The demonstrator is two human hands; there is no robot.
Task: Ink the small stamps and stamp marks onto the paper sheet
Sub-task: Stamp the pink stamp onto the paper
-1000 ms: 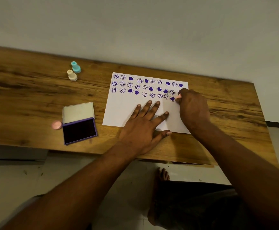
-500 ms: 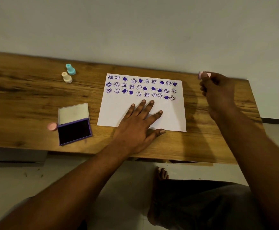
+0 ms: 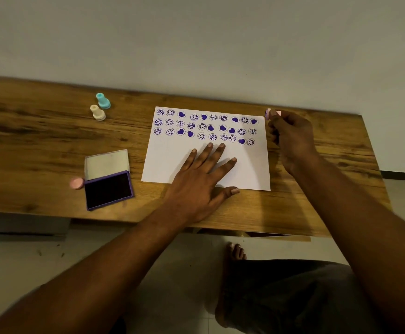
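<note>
Left grip [image 3: 196, 179] flat on the paper sheet [image 3: 167, 162], right grip [image 3: 293, 138] pinching a small stamp [image 3: 268, 114] off the sheet's far right corner.

Nearest, below the sheet, a bare foot [image 3: 236, 251] shows past the bench [image 3: 40, 141] edge, the leg beside it dim and hard to read. The left grip lies with fingers straight and spread, its palm covering part of the sheet's near edge. Left of the sheet an open ink pad [image 3: 108, 189] sits with a blurred pink round piece [image 3: 76, 183] touching its left side; stamp or cap, I cannot tell. Purple smileys and hearts fill the sheet's far part in rows. The right grip's curled fingertips hide most of the small stamp; only a purple face and a bit of pink show. Far left of the sheet stand a cream stamp [image 3: 97, 112] and a teal stamp [image 3: 103, 101], just beside each other.
</note>
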